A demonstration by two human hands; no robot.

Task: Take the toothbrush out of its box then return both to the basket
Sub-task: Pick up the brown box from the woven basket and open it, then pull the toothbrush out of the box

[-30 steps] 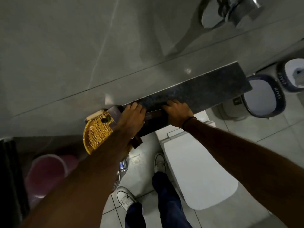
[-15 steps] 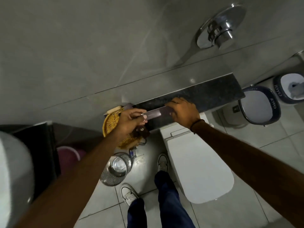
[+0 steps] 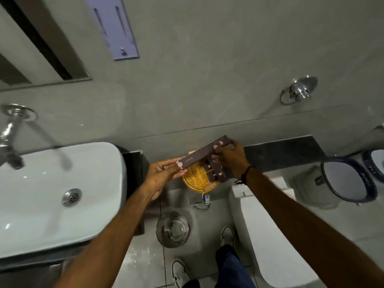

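A long dark brown toothbrush box (image 3: 204, 153) is held level above a yellow wicker basket (image 3: 196, 178). My left hand (image 3: 164, 172) pinches the box's near left end. My right hand (image 3: 232, 160) grips its far right end against the grey wall. More brown boxes (image 3: 218, 174) lie in the basket under my right hand. No toothbrush shows outside a box. The basket sits at the left end of a dark stone ledge (image 3: 284, 151).
A white basin (image 3: 52, 194) with a chrome tap (image 3: 11, 134) fills the left. The white toilet (image 3: 276, 229) is below right, beside a blue-rimmed bin (image 3: 347, 179). A steel floor drain (image 3: 172, 228) and my shoes (image 3: 227, 235) are below.
The head view swung left and up, bringing the basin into sight. Both hands lifted the brown box off the ledge and now hold it above the basket.
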